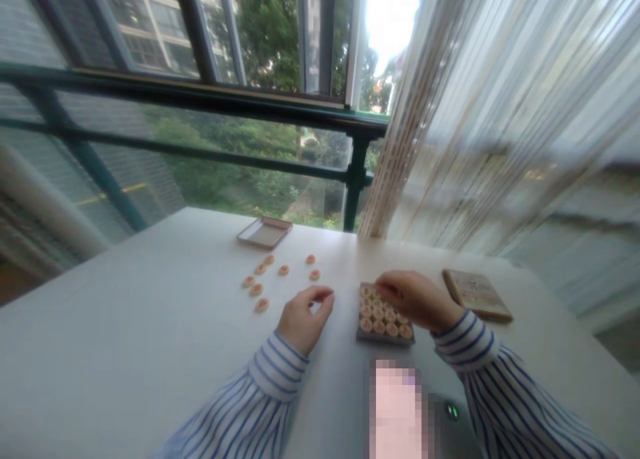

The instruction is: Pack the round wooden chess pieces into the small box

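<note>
Round wooden pieces with red marks fill rows of a shallow box right of the middle of the table. Over the box's back edge is my right hand, its fingers pinched together at the pieces; what they hold, if anything, is too small to name. To the left of the box my left hand rests near the table top, thumb and forefinger tips together in a ring, with any held thing too small to make out. Several loose pieces lie scattered beyond and left of my left hand.
An open, shallow tray-like lid lies at the table's back edge. A flat wooden box or book is to the right of my right hand. A blurred-out pink object lies in front, beside a dark device with green lights.
</note>
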`<state>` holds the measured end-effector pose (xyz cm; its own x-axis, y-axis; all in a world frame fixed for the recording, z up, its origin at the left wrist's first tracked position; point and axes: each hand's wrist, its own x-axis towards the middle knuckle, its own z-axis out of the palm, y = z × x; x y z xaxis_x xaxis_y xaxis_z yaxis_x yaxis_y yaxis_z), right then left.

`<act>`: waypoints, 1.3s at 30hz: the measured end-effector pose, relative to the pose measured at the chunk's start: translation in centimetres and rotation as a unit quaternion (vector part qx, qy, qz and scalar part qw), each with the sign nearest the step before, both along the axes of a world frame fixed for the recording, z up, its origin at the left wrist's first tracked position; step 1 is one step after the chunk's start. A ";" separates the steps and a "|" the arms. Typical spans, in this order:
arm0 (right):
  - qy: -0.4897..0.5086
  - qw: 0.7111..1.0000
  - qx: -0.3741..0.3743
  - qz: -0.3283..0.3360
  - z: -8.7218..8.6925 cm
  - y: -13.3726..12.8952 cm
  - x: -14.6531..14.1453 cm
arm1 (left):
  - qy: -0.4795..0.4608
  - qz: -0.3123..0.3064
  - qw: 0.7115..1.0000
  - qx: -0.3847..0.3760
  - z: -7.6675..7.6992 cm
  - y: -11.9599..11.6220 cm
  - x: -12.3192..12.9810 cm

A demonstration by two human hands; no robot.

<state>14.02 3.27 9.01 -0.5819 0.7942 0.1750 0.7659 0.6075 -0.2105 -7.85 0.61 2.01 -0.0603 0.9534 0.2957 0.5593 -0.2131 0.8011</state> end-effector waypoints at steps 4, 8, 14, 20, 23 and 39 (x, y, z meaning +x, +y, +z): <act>0.031 0.998 -0.041 0.046 0.8 0.0 -2.6 | 0.001 0.024 1.000 0.013 0.5 -0.2 -1.6; 0.039 0.993 -0.076 0.082 1.2 -0.2 -5.2 | -0.001 0.046 0.999 0.021 0.2 -0.4 -3.5; 0.005 0.993 -0.062 0.100 1.0 0.3 -8.3 | 0.000 0.077 0.997 0.006 -0.5 -0.4 -6.5; -0.043 0.992 -0.040 0.110 -0.3 1.4 -10.8 | -0.007 0.109 0.994 -0.004 -1.5 0.0 -9.7; -0.058 0.992 -0.035 0.110 -0.7 1.6 -11.9 | -0.009 0.120 0.993 -0.010 -1.9 0.3 -11.1; -0.090 0.987 -0.040 0.124 -1.9 3.5 -17.0 | 0.093 0.170 0.981 -0.012 -2.8 1.9 -15.8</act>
<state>-2.96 6.74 7.07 -0.7766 0.6299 -0.0066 0.6245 0.7685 -0.1391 -23.68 2.49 -0.79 -0.3230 0.8942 0.3099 0.7319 0.0285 0.6808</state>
